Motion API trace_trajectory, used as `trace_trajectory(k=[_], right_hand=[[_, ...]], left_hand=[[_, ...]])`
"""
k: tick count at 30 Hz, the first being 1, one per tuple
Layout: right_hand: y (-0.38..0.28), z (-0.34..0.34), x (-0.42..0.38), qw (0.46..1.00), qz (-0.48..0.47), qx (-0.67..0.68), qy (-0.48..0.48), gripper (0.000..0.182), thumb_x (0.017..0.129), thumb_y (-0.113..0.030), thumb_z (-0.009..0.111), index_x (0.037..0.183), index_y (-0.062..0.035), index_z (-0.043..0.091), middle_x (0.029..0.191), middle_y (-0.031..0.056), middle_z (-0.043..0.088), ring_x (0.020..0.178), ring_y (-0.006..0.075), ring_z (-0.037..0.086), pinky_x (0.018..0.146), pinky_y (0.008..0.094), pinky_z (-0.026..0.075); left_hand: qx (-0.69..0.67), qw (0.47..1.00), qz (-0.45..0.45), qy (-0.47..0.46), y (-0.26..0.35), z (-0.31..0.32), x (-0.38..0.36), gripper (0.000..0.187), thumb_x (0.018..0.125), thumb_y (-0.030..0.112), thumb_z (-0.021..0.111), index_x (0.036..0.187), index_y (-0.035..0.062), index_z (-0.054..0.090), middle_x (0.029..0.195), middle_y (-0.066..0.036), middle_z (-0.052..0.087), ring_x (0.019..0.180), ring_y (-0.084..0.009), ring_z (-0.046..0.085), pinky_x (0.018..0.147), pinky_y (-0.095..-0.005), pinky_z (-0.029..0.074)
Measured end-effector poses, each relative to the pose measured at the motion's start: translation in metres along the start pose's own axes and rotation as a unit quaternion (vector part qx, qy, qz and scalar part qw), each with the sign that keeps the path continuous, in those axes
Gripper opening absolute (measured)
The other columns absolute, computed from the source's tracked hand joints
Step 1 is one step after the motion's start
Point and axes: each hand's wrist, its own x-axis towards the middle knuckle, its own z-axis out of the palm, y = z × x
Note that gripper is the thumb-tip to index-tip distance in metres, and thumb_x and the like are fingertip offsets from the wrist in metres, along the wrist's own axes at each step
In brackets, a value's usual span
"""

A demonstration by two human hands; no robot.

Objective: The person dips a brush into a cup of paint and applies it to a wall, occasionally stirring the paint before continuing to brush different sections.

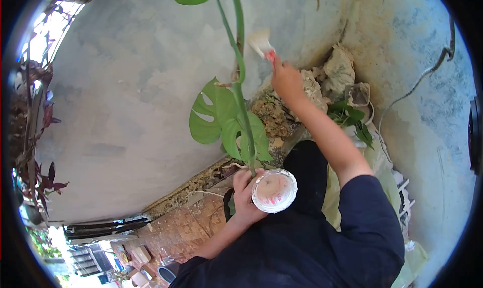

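My right hand is closed around the red handle of a paintbrush, stretched out toward the wall. The brush's pale bristles are smeared by motion and point up and left, near the wall's surface. Low in front of my body, my left hand grips a round white paint tub by its side. Streaks of white and some red marks show inside the tub. A green plant stem with large split leaves rises between the wall and me, its lower part meeting my left fingers.
Rocks are piled in the wall corner, with a small leafy plant beside them. A cable hangs along the right wall. Reddish paving runs below left, toward a dark bucket and boxes. Dark-leaved plants hang at far left.
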Motion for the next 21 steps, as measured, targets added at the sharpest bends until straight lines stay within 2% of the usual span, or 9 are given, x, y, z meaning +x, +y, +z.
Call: trace_trajectory(k=[3, 6, 9, 10, 11, 14, 17, 20, 21], right_hand=[[0.026, 0.030, -0.044, 0.978, 0.002, -0.023, -0.206, 0.025, 0.093, -0.014, 0.057, 0.115, -0.0051, 0.066, 0.091, 0.0192, 0.071, 0.077, 0.0357, 0.072, 0.067, 0.0470, 0.058], [0.025, 0.026, -0.048, 0.950, 0.050, -0.070, -0.300, 0.026, 0.096, -0.019, 0.057, 0.113, -0.0046, 0.069, 0.090, 0.0216, 0.071, 0.084, 0.0385, 0.070, 0.072, 0.0494, 0.057], [-0.019, -0.060, -0.027, 0.991, 0.063, 0.009, -0.119, 0.027, 0.096, -0.019, 0.057, 0.116, -0.0056, 0.068, 0.088, 0.0192, 0.070, 0.082, 0.0387, 0.069, 0.071, 0.0495, 0.055], [-0.030, -0.083, -0.021, 0.997, 0.047, 0.048, -0.033, 0.027, 0.097, -0.018, 0.056, 0.118, -0.0066, 0.068, 0.087, 0.0183, 0.069, 0.081, 0.0392, 0.068, 0.070, 0.0492, 0.055], [-0.039, -0.101, -0.016, 0.994, 0.031, 0.086, 0.053, 0.028, 0.097, -0.018, 0.056, 0.120, -0.0075, 0.068, 0.086, 0.0174, 0.068, 0.079, 0.0398, 0.067, 0.069, 0.0489, 0.054], [-0.062, -0.126, 0.010, 0.972, -0.011, 0.166, 0.166, 0.029, 0.096, -0.016, 0.057, 0.123, -0.0087, 0.066, 0.086, 0.0171, 0.066, 0.076, 0.0401, 0.066, 0.066, 0.0475, 0.053], [-0.055, -0.088, 0.029, 0.978, -0.055, 0.156, 0.126, 0.042, 0.095, -0.020, 0.059, 0.136, -0.0088, 0.061, 0.091, 0.0178, 0.067, 0.076, 0.0386, 0.068, 0.066, 0.0489, 0.055], [-0.039, -0.009, 0.003, 0.996, 0.025, 0.085, 0.031, 0.046, 0.093, -0.018, 0.062, 0.137, -0.0073, 0.060, 0.090, 0.0181, 0.068, 0.077, 0.0379, 0.069, 0.067, 0.0491, 0.055], [-0.021, 0.027, -0.015, 0.998, 0.018, 0.067, 0.004, 0.044, 0.092, -0.019, 0.063, 0.134, -0.0060, 0.062, 0.092, 0.0188, 0.069, 0.081, 0.0374, 0.070, 0.069, 0.0494, 0.056]], left_hand=[[-0.012, 1.000, -0.002, 0.005, 0.005, 0.000, -0.006, 0.063, 0.061, 0.018, 0.093, 0.119, 0.0053, 0.069, 0.124, -0.010, 0.062, 0.115, -0.0333, 0.055, 0.100, -0.0447, 0.044], [-0.014, 1.000, 0.009, -0.005, 0.005, -0.004, -0.001, 0.066, 0.061, 0.020, 0.093, 0.121, 0.0064, 0.069, 0.126, -0.010, 0.062, 0.116, -0.0328, 0.054, 0.101, -0.0451, 0.043], [-0.033, 0.999, -0.001, -0.004, 0.008, -0.003, -0.007, 0.066, 0.062, 0.021, 0.092, 0.123, 0.0073, 0.069, 0.130, -0.010, 0.062, 0.118, -0.0326, 0.053, 0.102, -0.0454, 0.042], [-0.028, 1.000, -0.004, -0.006, 0.006, -0.004, -0.008, 0.066, 0.063, 0.021, 0.092, 0.123, 0.0073, 0.069, 0.130, -0.010, 0.062, 0.119, -0.0325, 0.053, 0.102, -0.0456, 0.042], [-0.024, 1.000, -0.007, -0.007, 0.005, -0.004, -0.008, 0.066, 0.063, 0.022, 0.092, 0.123, 0.0073, 0.069, 0.130, -0.010, 0.063, 0.119, -0.0325, 0.053, 0.102, -0.0457, 0.042], [-0.031, 0.999, -0.003, -0.007, 0.006, -0.002, -0.007, 0.065, 0.063, 0.022, 0.092, 0.123, 0.0073, 0.070, 0.130, -0.010, 0.064, 0.121, -0.0323, 0.053, 0.103, -0.0462, 0.041], [-0.037, 0.999, -0.002, -0.009, 0.005, -0.001, -0.005, 0.065, 0.063, 0.022, 0.091, 0.122, 0.0074, 0.070, 0.129, -0.010, 0.065, 0.123, -0.0321, 0.052, 0.104, -0.0462, 0.041], [-0.042, 0.999, -0.015, -0.012, 0.008, -0.001, -0.007, 0.065, 0.063, 0.022, 0.091, 0.122, 0.0076, 0.070, 0.129, -0.009, 0.066, 0.124, -0.0319, 0.052, 0.104, -0.0460, 0.040], [-0.045, 0.999, -0.018, -0.012, 0.008, -0.001, -0.006, 0.064, 0.063, 0.022, 0.091, 0.122, 0.0076, 0.070, 0.129, -0.008, 0.066, 0.124, -0.0318, 0.052, 0.104, -0.0458, 0.040]])
